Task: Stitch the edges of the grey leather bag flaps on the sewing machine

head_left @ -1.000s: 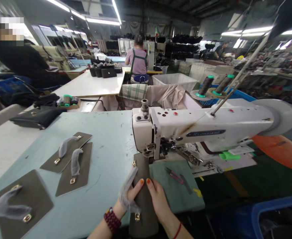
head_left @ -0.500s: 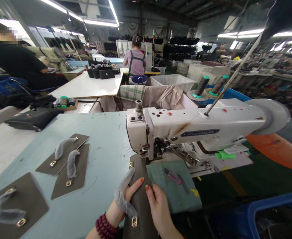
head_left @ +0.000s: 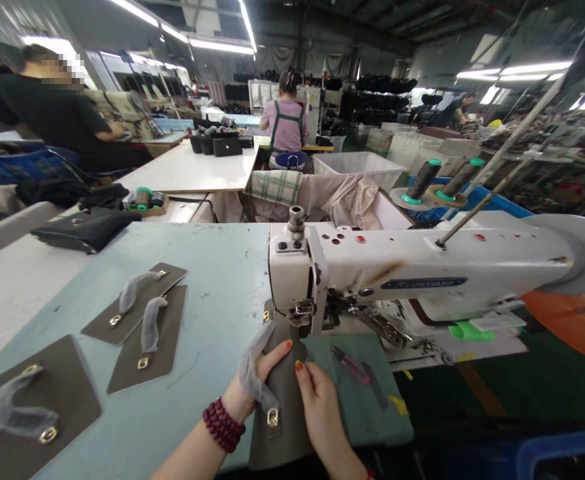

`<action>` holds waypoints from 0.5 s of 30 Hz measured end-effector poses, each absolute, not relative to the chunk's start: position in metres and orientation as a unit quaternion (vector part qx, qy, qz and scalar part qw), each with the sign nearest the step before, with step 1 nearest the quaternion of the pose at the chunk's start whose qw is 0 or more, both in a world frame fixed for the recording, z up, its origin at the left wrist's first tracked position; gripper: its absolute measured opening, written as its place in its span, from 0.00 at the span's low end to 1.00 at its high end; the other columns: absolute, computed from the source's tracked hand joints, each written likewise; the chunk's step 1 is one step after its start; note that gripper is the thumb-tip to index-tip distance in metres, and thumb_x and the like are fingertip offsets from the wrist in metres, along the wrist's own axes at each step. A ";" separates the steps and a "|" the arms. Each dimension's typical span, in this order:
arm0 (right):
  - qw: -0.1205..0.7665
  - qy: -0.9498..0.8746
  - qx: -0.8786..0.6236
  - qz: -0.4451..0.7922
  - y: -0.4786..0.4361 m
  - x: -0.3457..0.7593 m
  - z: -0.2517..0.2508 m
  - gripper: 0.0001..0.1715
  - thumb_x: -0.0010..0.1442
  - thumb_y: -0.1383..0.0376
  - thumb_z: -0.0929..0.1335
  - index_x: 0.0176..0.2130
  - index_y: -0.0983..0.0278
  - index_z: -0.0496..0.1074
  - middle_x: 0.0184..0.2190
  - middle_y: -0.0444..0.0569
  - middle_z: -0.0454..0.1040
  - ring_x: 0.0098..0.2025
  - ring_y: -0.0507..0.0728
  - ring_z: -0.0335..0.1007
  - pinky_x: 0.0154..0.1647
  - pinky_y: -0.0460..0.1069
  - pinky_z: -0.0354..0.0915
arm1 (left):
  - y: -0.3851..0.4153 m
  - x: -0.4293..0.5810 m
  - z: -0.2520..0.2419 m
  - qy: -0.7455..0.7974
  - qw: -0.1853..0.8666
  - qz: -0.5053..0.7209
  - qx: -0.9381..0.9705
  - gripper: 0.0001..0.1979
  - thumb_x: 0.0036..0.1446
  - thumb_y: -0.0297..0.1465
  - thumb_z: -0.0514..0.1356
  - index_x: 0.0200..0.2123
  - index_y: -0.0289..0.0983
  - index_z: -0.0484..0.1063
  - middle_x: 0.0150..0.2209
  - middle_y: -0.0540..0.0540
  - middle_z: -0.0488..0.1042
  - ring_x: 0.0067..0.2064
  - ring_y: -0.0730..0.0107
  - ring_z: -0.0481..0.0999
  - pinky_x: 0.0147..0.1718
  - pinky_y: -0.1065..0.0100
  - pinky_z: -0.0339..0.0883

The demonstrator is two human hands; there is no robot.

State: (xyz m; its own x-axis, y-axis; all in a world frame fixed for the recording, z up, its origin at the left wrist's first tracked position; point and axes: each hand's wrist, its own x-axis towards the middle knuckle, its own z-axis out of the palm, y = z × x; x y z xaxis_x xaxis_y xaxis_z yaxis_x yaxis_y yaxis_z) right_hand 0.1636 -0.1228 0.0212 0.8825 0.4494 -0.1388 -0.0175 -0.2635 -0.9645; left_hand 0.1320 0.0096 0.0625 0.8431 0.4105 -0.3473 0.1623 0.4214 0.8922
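Note:
A grey-brown bag flap panel (head_left: pixel 290 407) lies lengthwise at the sewing machine (head_left: pixel 352 257), its far end beside the needle area. Its handle (head_left: pixel 250 367), wrapped in cloudy film, arches along the left side between gold buckles. My left hand (head_left: pixel 268 363) reaches by the handle, thumb pressed on the panel, other fingers mostly hidden. At the right edge, my right hand (head_left: pixel 318 400) grips the panel between thumb and fingers. The needle and presser foot are hard to make out. Pink-handled thread snips (head_left: pixel 355 368) lie right of my right hand.
Several similar panels (head_left: pixel 147 347) with wrapped handles lie on the pale blue table (head_left: pixel 212 267) at left. A black bag (head_left: pixel 85 230) is farther back. Thread cones (head_left: pixel 425 180) stand behind the machine. A blue bin (head_left: pixel 562 443) is low right. Two co-workers sit beyond.
The view has shifted, so the machine appears farther right. The panel looks flatter and turned slightly more upward to the camera; both hands still hold it.

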 end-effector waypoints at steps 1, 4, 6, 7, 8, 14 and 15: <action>0.591 -0.141 -0.770 0.197 -0.121 0.166 0.021 0.25 0.63 0.50 0.59 0.24 0.64 0.61 0.21 0.44 0.61 0.26 0.53 0.57 0.26 0.45 0.55 | 0.011 0.134 0.062 0.270 0.799 0.079 0.532 0.19 0.50 0.38 0.66 0.45 0.40 0.74 0.48 0.42 0.78 0.50 0.52 0.76 0.50 0.58 0.71; 0.592 -0.143 -0.769 0.196 -0.117 0.171 0.021 0.24 0.63 0.50 0.59 0.24 0.64 0.60 0.21 0.43 0.60 0.25 0.53 0.56 0.26 0.45 0.54 | 0.016 0.141 0.062 0.266 0.801 0.078 0.531 0.18 0.50 0.38 0.66 0.45 0.41 0.74 0.48 0.44 0.78 0.49 0.52 0.77 0.48 0.59 0.72; 0.594 -0.143 -0.768 0.193 -0.113 0.174 0.021 0.24 0.63 0.51 0.59 0.24 0.64 0.60 0.21 0.42 0.59 0.25 0.52 0.55 0.25 0.45 0.53 | 0.020 0.145 0.062 0.254 0.800 0.073 0.538 0.18 0.51 0.39 0.65 0.46 0.41 0.74 0.47 0.44 0.78 0.47 0.52 0.78 0.47 0.59 0.73; 0.596 -0.142 -0.767 0.191 -0.112 0.175 0.021 0.24 0.64 0.51 0.59 0.24 0.64 0.60 0.21 0.42 0.60 0.25 0.52 0.55 0.25 0.45 0.53 | 0.021 0.148 0.063 0.246 0.798 0.074 0.546 0.19 0.52 0.39 0.65 0.47 0.41 0.74 0.47 0.44 0.78 0.47 0.52 0.78 0.46 0.60 0.73; 0.597 -0.142 -0.767 0.188 -0.110 0.177 0.022 0.24 0.64 0.51 0.59 0.24 0.64 0.61 0.21 0.42 0.60 0.26 0.52 0.55 0.26 0.45 0.53 | 0.023 0.149 0.063 0.236 0.793 0.079 0.557 0.19 0.52 0.39 0.64 0.47 0.41 0.73 0.47 0.44 0.78 0.47 0.53 0.78 0.47 0.60 0.72; 0.603 -0.146 -0.763 0.179 -0.101 0.185 0.027 0.23 0.64 0.52 0.60 0.24 0.64 0.61 0.20 0.42 0.60 0.25 0.52 0.55 0.24 0.45 0.53 | 0.033 0.159 0.066 0.194 0.770 0.112 0.597 0.20 0.53 0.38 0.63 0.50 0.42 0.72 0.51 0.44 0.75 0.51 0.55 0.74 0.52 0.63 0.68; 0.604 -0.146 -0.764 0.177 -0.100 0.186 0.028 0.23 0.64 0.52 0.60 0.24 0.64 0.61 0.20 0.42 0.60 0.25 0.52 0.55 0.24 0.45 0.53 | 0.034 0.161 0.066 0.196 0.771 0.110 0.596 0.21 0.53 0.38 0.63 0.50 0.42 0.71 0.51 0.44 0.75 0.51 0.55 0.75 0.51 0.62 0.68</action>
